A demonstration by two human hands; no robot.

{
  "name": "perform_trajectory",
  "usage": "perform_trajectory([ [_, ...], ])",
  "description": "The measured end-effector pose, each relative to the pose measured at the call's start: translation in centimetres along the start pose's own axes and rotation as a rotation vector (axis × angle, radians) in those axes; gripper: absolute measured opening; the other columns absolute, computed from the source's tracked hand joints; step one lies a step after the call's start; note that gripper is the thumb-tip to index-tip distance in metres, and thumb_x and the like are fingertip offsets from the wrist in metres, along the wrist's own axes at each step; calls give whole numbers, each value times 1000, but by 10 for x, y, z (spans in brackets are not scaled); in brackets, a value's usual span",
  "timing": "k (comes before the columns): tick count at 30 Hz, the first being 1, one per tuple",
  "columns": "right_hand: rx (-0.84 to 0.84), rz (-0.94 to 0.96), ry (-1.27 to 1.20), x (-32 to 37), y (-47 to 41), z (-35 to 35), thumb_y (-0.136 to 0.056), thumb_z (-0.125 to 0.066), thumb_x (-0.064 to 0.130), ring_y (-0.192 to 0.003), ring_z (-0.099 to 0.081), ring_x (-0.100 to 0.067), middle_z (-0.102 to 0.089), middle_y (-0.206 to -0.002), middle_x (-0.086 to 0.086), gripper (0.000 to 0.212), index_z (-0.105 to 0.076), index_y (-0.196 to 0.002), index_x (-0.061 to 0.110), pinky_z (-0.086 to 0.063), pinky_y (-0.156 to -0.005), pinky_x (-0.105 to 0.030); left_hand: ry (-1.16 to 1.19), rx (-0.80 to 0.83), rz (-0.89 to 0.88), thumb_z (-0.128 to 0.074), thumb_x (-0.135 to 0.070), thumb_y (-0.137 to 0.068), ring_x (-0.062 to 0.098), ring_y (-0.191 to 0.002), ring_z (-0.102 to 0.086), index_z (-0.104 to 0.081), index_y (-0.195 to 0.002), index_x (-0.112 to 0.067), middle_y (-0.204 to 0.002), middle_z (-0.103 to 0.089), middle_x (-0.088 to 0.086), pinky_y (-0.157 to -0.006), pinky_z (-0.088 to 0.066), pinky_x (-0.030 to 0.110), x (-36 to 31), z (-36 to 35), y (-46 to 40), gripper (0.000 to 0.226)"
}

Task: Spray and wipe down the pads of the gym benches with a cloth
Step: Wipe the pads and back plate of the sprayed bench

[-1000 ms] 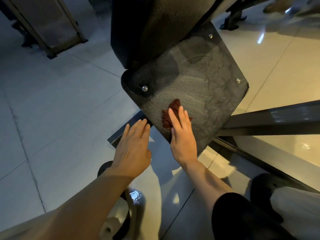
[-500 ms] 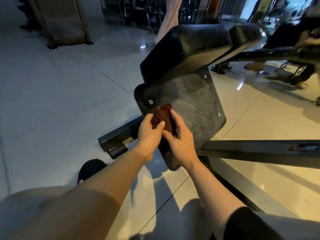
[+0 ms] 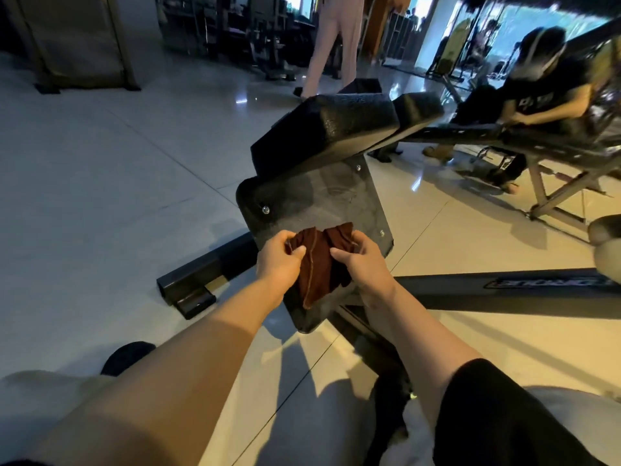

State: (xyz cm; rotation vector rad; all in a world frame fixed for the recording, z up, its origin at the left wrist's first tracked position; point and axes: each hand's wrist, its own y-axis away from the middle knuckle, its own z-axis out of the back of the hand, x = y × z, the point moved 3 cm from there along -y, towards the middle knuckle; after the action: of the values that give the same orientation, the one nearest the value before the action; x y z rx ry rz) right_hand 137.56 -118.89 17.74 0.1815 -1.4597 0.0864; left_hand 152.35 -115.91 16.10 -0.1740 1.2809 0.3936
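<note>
A dark reddish-brown cloth [image 3: 317,267] hangs stretched between both hands, in front of the dark board [image 3: 336,203] on the underside of a tilted black bench pad [image 3: 329,129]. My left hand [image 3: 280,260] pinches the cloth's upper left corner. My right hand [image 3: 364,264] grips its upper right part. The cloth's lower end droops over the board's lower edge. No spray bottle shows.
The bench's dark steel frame [image 3: 504,292] runs right along the pale tiled floor, with a foot bar [image 3: 201,277] to the left. Another bench [image 3: 504,136] with a seated person [image 3: 544,92] stands at the back right. Someone's legs [image 3: 331,38] are farther back.
My right hand lifted the cloth off the board and my left hand came in to take hold of it. The cloth is now spread between both hands. The view has tilted up.
</note>
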Motion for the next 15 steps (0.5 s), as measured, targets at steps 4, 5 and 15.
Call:
perform_trajectory([
  [4,-180,-14,109,-12,-13,-11,-93,-58,6,-105,-60,-18,-63,-109,1,26,-54,-111,24,-50,-98,-38,-73,9,20,-54,-16,-99,24,-123,-51,-47,-139,-19,-137,-51,9,-98,-43,34,12,-5,-11,41],
  [5,-254,1,162,-12,-18,-16,-94,-58,8,-110,-59,-20,-62,-114,0,26,-53,-114,23,-47,-102,-40,-94,6,12,-55,-14,-98,24,-126,-50,-45,-142,-18,-141,-47,10,-100,-43,34,17,-3,-15,45],
  [15,-70,348,473,-45,-53,-91,-95,-59,30,-120,-50,-21,-60,-125,-6,27,-70,-114,15,-33,-110,-39,-506,-193,-182,-56,-8,-93,23,-119,-51,-49,-135,-15,-134,-45,6,-97,-44,34,42,34,-28,42],
])
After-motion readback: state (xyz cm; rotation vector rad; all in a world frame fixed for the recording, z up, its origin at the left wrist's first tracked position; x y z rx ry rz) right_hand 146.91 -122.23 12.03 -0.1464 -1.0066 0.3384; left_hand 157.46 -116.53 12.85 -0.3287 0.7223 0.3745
